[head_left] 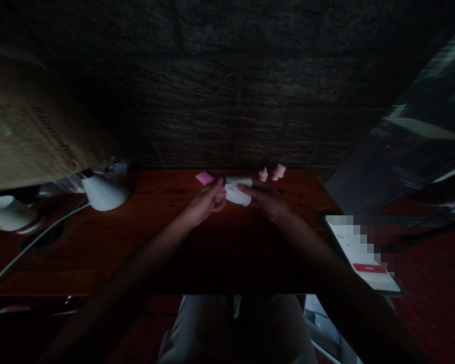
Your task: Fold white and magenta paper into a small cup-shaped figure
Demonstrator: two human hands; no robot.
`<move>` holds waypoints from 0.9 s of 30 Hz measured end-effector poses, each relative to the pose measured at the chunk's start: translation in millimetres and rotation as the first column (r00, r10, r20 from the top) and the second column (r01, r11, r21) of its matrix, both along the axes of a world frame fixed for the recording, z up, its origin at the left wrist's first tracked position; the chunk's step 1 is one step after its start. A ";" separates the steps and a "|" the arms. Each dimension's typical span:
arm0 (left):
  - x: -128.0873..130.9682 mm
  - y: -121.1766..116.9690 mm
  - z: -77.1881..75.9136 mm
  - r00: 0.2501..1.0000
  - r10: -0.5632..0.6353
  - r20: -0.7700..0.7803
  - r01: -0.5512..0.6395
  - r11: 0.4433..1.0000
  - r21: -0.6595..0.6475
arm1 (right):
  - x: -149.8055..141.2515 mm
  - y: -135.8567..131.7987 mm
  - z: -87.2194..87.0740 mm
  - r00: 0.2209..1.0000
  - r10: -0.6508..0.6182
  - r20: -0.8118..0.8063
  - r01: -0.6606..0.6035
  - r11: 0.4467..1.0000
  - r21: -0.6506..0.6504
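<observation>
Over the wooden table, both of my hands hold a white piece (238,192) that looks soft, perhaps cloth or tissue; the dim light hides its kind. My left hand (208,202) is closed at its left edge, thumb on top and fingers curled. Around its right side my right hand (267,198) is closed, with the thumb pressed across the front. Just beyond my left hand lies a small pink diamond-shaped piece (205,178). Behind my right hand stand two small pale pink figures, one short (263,175) and one taller (279,172).
The wooden table (144,237) meets a dark brick wall (212,111). At left are a white cone-shaped object (104,192) with a cable, a white cup (7,213) and a brown paper bag (41,126). A lit phone or tablet (358,253) lies at the right edge.
</observation>
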State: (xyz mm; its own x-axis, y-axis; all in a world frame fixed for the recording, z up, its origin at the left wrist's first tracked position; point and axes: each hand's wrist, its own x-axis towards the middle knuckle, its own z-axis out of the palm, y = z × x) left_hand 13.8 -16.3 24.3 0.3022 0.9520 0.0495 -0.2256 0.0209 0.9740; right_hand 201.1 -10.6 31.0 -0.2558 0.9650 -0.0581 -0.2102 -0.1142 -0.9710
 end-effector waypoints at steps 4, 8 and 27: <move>-1.8 -0.7 1.0 0.996 -0.068 0.063 0.071 0.996 -0.055 | -0.6 -2.0 1.8 1.000 0.002 -0.016 -0.002 1.000 0.008; -2.3 -2.0 -0.3 0.995 -0.090 0.045 0.091 0.995 -0.033 | -1.1 -2.5 2.8 1.000 0.018 -0.008 -0.018 1.000 0.019; -6.6 0.2 -5.3 0.972 0.086 -0.221 -0.048 0.983 0.175 | 0.5 -0.2 0.0 0.998 -0.041 0.042 0.041 0.999 -0.008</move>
